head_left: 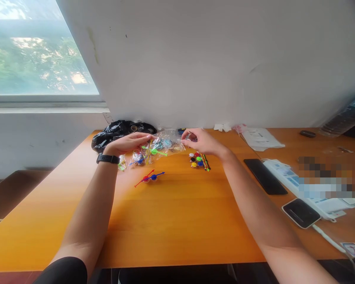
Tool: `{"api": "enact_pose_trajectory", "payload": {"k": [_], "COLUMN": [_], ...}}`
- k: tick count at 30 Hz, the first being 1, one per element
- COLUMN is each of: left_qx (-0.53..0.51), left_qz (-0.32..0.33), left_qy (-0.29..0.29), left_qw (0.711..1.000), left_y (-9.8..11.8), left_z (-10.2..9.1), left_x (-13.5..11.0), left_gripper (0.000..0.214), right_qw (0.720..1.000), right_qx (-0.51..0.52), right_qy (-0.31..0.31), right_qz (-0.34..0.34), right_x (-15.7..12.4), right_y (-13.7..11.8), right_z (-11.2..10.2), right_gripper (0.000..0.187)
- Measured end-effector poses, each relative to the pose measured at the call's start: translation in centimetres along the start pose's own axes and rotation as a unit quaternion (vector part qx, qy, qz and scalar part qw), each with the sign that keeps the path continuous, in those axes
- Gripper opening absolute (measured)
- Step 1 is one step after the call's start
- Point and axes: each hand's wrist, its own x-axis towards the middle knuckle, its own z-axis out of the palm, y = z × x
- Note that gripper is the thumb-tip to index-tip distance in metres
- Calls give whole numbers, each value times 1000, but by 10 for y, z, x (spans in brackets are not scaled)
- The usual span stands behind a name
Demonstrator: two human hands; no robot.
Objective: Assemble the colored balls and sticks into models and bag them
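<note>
My left hand (129,142), with a black band on its wrist, and my right hand (198,141) both pinch a clear plastic bag (162,145) just above the orange table (177,221). Small coloured plastic pieces show inside the bag. Below my left hand lie a red piece and a blue piece with thin stems (149,178). Under my right hand sits a cluster of small coloured discs and sticks (199,161). Both hands are closed on the bag's ends.
A black plastic bag (118,132) lies by the wall behind my left hand. To the right lie a black phone (265,176), a second phone on a cable (301,213), a white power strip (286,173) and papers (262,138). A window is at upper left.
</note>
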Motion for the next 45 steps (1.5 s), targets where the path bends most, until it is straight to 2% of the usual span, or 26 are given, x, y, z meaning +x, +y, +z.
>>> {"api": "enact_pose_trajectory", "payload": {"k": [4, 12, 18, 24, 28, 31, 35, 39, 42, 45], "left_qx": [15, 26, 26, -32, -61, -76, -94, -126, -136, -141], "left_qz": [15, 2, 29, 22, 22, 20, 21, 26, 36, 43], "left_qy": [-3, -21, -58, -65, -80, -58, -14, -30, -46, -61], "left_qw": [1000, 999, 998, 997, 995, 995, 995, 991, 989, 987], "left_y": [0, -6, 4, 4, 2, 1, -2, -5, -6, -6], "left_z": [-1, 1, 12, 19, 22, 23, 20, 20, 23, 24], "left_x": [-1, 5, 10, 14, 16, 16, 15, 17, 20, 23], "left_gripper": [53, 57, 57, 52, 50, 51, 55, 55, 51, 47], "right_qw": [1000, 998, 994, 993, 988, 982, 964, 954, 966, 977], "right_qx": [4, 51, 90, 101, 140, 179, 243, 263, 232, 207], "right_qy": [7, -23, -37, 28, 13, 18, 101, 142, 116, 42], "right_qz": [-1, -19, -39, -47, -60, -53, -20, 7, -4, -21], "right_x": [1, -3, -1, 1, -1, -1, 3, 5, 2, -1], "right_y": [2, -6, -4, -12, -24, -28, -25, -24, -27, -29], "right_z": [-1, -5, -4, 5, 9, 9, 8, 8, 9, 9], "right_gripper": [26, 31, 28, 21, 21, 19, 17, 24, 27, 25]}}
